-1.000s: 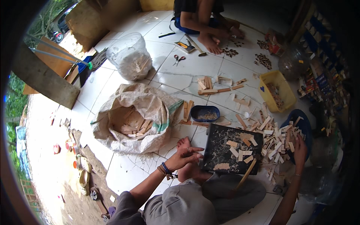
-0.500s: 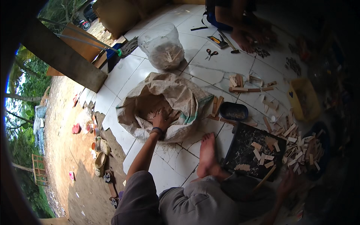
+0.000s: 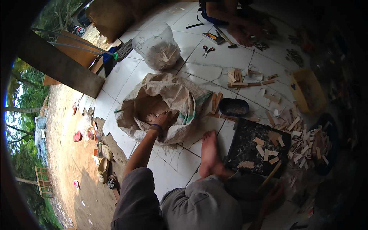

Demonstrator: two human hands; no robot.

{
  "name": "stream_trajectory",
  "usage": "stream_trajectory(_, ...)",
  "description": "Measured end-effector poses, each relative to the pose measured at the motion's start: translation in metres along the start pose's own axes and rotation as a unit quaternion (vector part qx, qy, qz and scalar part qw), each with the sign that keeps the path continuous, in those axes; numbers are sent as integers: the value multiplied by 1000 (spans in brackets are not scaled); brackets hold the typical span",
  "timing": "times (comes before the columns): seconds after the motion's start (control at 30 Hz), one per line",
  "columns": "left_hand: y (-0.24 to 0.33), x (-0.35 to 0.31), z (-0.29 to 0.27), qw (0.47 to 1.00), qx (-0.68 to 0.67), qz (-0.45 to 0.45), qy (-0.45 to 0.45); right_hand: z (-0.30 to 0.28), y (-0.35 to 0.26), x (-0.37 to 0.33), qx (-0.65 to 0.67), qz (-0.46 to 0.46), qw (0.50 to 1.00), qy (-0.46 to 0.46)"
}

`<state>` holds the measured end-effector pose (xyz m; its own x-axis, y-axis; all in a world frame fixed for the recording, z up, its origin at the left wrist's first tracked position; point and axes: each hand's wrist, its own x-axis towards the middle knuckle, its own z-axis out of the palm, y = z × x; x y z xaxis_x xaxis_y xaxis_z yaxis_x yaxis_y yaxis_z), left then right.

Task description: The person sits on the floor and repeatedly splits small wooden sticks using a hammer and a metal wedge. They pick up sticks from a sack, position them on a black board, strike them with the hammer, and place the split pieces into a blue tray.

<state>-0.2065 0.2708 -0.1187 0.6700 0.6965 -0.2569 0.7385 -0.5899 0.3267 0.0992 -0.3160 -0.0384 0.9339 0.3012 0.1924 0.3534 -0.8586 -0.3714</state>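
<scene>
My left hand (image 3: 164, 120) reaches into a wide-mouthed woven sack (image 3: 168, 86), its fingers spread over the pale sawdust-like contents (image 3: 147, 107). A dark band circles that wrist. My right hand (image 3: 274, 196) hangs low in shadow at the right, below a wooden stick (image 3: 268, 177); its fingers are too dark to make out. The stick lies against the near edge of a black board (image 3: 239, 153), which carries thin wood pieces (image 3: 266, 155) and brown crumbs. A heap of small wood strips (image 3: 306, 149) lies to the right of the board.
A clear plastic bag (image 3: 157, 46) stands behind the sack. Scissors (image 3: 208, 50), a staple gun (image 3: 213, 37) and a hammer (image 3: 226, 37) lie farther back, near another person's feet (image 3: 241, 34). A dark blue tub (image 3: 234, 106) and yellow container (image 3: 309, 91) sit right. Sandals (image 3: 102, 168) line the tile edge.
My left hand has shifted slightly within the sack. My right hand has moved left and toward me, away from beside the wood heap. The whole view has shifted a little.
</scene>
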Motion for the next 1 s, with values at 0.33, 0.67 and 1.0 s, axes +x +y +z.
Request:
stream_trajectory(0.33, -16, -15, -33, 961, -211, -177, -38, 5, 2, -4, 57, 57, 996, -39)
stream_trajectory(0.67, -18, 8, 4, 995, -34, 7, 93, -18, -21, 3, -33, 61, 994, -89)
stream_trajectory(1.0, -14, 41, -8, 997, 50, 59, -26, 28, 17, -5, 118, 30, 992, -37)
